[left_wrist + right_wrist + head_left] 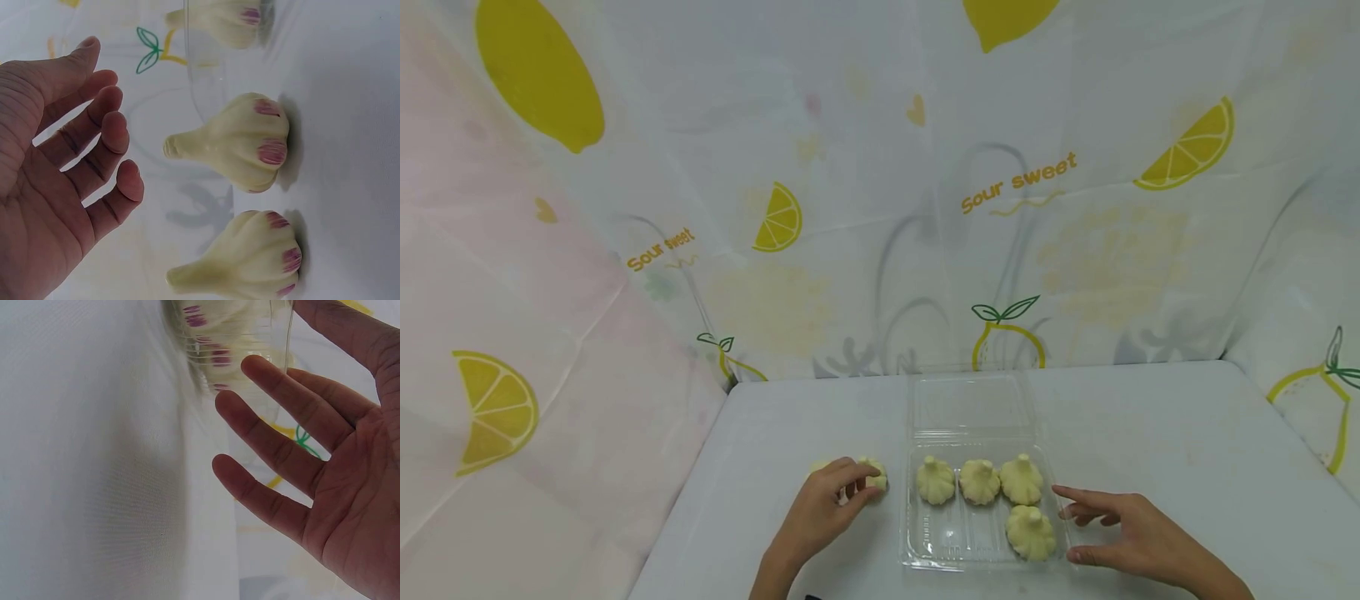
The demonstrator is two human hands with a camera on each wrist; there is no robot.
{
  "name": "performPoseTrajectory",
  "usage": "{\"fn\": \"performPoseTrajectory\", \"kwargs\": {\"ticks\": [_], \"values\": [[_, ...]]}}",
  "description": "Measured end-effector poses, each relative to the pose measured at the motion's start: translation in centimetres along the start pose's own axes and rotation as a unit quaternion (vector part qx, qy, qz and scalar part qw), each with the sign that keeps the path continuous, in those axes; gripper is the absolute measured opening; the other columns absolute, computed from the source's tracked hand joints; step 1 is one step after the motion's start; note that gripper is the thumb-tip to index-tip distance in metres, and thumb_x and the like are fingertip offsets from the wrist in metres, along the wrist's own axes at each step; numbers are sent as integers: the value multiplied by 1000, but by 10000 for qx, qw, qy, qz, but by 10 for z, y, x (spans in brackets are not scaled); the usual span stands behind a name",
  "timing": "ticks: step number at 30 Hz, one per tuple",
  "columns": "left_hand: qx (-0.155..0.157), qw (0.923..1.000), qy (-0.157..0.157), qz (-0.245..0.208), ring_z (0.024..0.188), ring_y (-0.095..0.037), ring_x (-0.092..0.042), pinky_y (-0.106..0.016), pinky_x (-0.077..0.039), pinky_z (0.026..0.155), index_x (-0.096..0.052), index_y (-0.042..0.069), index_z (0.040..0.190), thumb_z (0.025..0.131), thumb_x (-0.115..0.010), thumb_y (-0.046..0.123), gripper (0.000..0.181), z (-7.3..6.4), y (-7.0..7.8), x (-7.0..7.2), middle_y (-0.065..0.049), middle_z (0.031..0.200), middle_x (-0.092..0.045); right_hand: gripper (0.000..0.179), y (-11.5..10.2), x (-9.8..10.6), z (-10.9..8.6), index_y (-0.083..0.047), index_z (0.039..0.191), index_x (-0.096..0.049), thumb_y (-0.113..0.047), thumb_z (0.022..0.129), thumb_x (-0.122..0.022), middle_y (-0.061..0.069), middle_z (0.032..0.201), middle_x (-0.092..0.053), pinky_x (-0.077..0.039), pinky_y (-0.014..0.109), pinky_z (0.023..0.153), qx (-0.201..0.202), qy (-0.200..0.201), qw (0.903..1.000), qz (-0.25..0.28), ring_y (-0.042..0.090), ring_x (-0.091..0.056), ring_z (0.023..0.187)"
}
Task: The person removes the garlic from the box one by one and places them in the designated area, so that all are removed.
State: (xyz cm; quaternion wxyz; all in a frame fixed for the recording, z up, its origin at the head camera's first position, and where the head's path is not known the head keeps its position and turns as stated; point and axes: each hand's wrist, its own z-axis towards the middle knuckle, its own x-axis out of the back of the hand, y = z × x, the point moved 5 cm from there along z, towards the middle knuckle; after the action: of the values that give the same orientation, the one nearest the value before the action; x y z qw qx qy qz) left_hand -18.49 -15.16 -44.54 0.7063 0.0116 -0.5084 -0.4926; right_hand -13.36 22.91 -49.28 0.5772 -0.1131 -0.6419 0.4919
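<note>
Two cream garlic bulbs with purple streaks stand on the table left of a clear plastic box (955, 567). My left hand (829, 507) hovers over them with loosely bent fingers and nothing in its grasp. In the left wrist view, one garlic bulb (250, 144) stands upright beside another garlic bulb (244, 256), both apart from the fingers. Inside the box are three bulbs along the back, including the middle one (980, 482), and a garlic bulb (1030, 532) at front right. My right hand (1123, 533) is at the box's right wall, fingers and thumb spread.
The box's transparent lid (972, 404) lies folded back behind it. A white cloth covers the table (1165, 442). Behind and at the sides hangs a lemon-printed curtain (865, 125). A small dark object (812, 597) shows at the bottom edge.
</note>
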Motion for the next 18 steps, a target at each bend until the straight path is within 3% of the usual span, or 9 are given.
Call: {"fn": "performPoseTrajectory", "kwargs": {"ticks": [4, 18], "values": [[-192, 9998, 46, 6, 67, 0, -49, -25, -49, 53, -73, 14, 101, 80, -82, 9, 23, 4, 5, -3, 16, 79, -54, 65, 1, 0, 0, -12, 143, -53, -28, 85, -79, 1, 110, -71, -53, 29, 67, -49, -26, 10000, 25, 7, -66, 92], [-301, 9994, -149, -129, 68, 2, -49, -18, -46, 56, -73, 19, 102, 88, -76, 27, 17, 14, 13, -18, 17, 79, -55, 66, 2, -1, 1, -10, 142, -53, -29, 85, -79, 1, 110, -71, -53, 29, 67, -142, -39, 9999, -26, 6, -66, 93]]}}
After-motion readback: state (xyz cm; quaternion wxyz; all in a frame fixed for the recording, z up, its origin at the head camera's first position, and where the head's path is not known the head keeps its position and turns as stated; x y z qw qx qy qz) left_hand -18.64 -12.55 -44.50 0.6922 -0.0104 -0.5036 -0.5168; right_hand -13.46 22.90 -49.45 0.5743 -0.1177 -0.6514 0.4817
